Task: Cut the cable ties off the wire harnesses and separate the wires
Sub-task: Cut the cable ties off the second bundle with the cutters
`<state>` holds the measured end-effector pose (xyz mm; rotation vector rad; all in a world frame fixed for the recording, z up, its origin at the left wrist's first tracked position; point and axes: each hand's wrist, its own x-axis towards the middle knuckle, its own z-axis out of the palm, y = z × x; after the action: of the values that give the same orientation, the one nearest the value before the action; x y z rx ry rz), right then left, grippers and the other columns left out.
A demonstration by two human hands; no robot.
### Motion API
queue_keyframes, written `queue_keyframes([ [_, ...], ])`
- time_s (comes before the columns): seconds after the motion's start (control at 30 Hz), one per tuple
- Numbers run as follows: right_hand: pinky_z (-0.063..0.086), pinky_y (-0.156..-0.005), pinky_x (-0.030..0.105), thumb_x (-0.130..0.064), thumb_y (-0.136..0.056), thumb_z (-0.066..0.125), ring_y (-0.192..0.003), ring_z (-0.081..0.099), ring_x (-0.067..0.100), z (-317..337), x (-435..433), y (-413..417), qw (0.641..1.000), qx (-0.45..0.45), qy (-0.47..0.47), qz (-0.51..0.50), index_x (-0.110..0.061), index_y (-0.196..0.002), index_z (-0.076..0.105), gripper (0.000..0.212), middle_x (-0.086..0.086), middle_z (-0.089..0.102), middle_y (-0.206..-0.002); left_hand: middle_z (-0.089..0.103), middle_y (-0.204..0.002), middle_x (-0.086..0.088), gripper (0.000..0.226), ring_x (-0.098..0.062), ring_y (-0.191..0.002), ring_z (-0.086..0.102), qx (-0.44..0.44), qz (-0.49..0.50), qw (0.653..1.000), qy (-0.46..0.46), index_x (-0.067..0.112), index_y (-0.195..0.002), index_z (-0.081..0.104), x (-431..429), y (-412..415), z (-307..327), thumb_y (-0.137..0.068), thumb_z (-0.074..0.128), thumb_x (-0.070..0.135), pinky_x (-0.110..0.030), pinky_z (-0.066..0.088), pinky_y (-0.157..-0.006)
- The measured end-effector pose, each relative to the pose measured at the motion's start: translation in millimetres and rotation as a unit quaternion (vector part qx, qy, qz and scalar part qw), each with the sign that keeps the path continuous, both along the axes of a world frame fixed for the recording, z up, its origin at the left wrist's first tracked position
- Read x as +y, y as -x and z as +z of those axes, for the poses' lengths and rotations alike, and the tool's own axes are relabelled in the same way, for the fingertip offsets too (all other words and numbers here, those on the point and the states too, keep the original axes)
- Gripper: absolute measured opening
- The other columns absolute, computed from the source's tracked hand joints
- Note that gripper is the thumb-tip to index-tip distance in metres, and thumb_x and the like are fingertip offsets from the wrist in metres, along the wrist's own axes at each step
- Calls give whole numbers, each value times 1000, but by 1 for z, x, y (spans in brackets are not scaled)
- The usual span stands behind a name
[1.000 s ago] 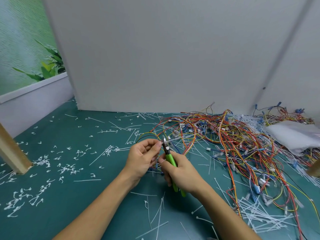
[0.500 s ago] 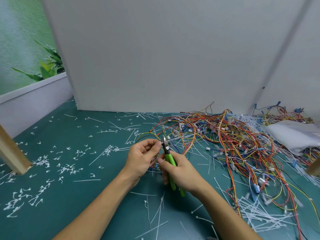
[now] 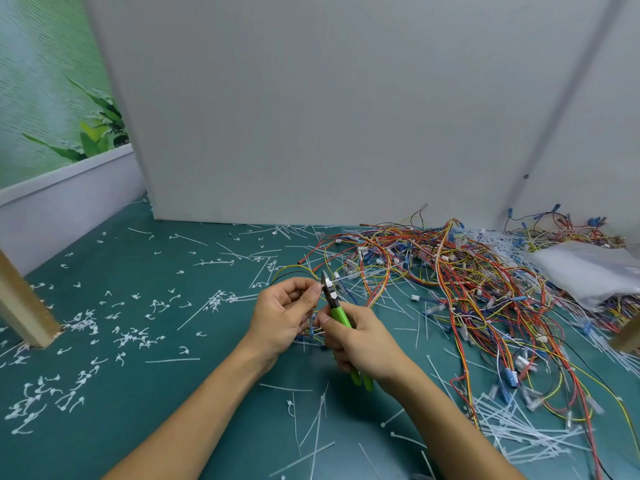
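My right hand grips green-handled cutters, jaws pointing up and away. The metal jaws sit at a white cable tie on a small wire harness of yellow and black wires. My left hand pinches that harness right beside the jaws, thumb against fingertips. The harness loops out behind my left hand; its lower part with blue connectors hangs between both hands. A big tangle of red, orange, yellow and blue wires covers the mat to the right.
Cut white cable ties lie piled at the right front, and small tie clippings are scattered over the green mat to the left. A clear plastic bag lies far right. Wooden posts stand at both sides; a grey wall is behind.
Both hands stay nearly in place; the cutter jaws have shifted slightly against the tie by my left thumb.
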<state>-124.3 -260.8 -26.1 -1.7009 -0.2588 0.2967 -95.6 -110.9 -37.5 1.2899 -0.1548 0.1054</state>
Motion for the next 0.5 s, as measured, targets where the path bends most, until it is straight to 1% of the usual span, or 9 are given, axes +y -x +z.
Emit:
queue_keyframes([
  [0.03,34,-42,23,-22,-107,52,-41,34,10,0,0,0,1000,2,0,0,-17,-86,54,22,-10,41,-53,54,-69,-8,22,-4,-44,47,0,1,1000,0,-7,-98,63,0,0,0,-88,67,13,-15,42,-42],
  [0.1,34,-43,23,-22,-107,52,-41,35,10,1,0,0,1000,3,3,2,-18,-85,55,22,-10,42,-54,52,-69,-10,26,-5,-44,45,-1,5,1000,-1,-6,-97,64,0,1,1,-86,68,17,-15,40,-41],
  [0.17,34,-44,24,-22,-106,53,-42,35,11,1,0,0,1000,9,6,7,-18,-85,56,21,-9,42,-54,49,-70,-13,28,-8,-45,41,-4,11,1000,-11,-4,-96,64,1,2,2,-84,69,20,-17,35,-40],
  [0.23,34,-44,24,-21,-104,55,-43,34,12,2,0,0,1000,20,7,11,-19,-85,56,19,-7,42,-55,46,-69,-14,20,-11,-45,36,-7,17,1000,-18,-3,-93,64,1,2,1,-89,67,16,-21,29,-40],
  [0.3,33,-45,23,-21,-103,57,-44,33,12,3,0,1,999,31,4,16,-18,-86,56,17,-7,41,-56,45,-61,-10,11,-11,-44,35,-9,26,999,-17,-1,-89,64,1,1,0,-92,64,10,-22,28,-40],
  [0.33,31,-45,23,-20,-103,57,-45,32,12,3,0,0,999,38,-1,20,-18,-87,56,16,-7,40,-56,45,-56,-5,10,-10,-43,35,-11,29,999,-17,0,-87,64,1,1,0,-93,64,9,-21,28,-40],
  [0.4,29,-46,23,-19,-103,56,-47,30,13,4,0,1,998,49,-13,28,-16,-91,56,13,-7,38,-57,45,-51,1,10,-8,-41,35,-17,36,999,-19,0,-87,64,1,0,-1,-94,63,7,-19,29,-39],
  [0.5,31,-48,25,-16,-102,56,-48,32,14,5,1,2,998,48,-14,33,-15,-94,55,9,-5,40,-59,46,-48,4,10,-6,-39,36,-29,50,998,-24,1,-84,64,-1,0,-1,-94,63,4,-17,31,-39],
])
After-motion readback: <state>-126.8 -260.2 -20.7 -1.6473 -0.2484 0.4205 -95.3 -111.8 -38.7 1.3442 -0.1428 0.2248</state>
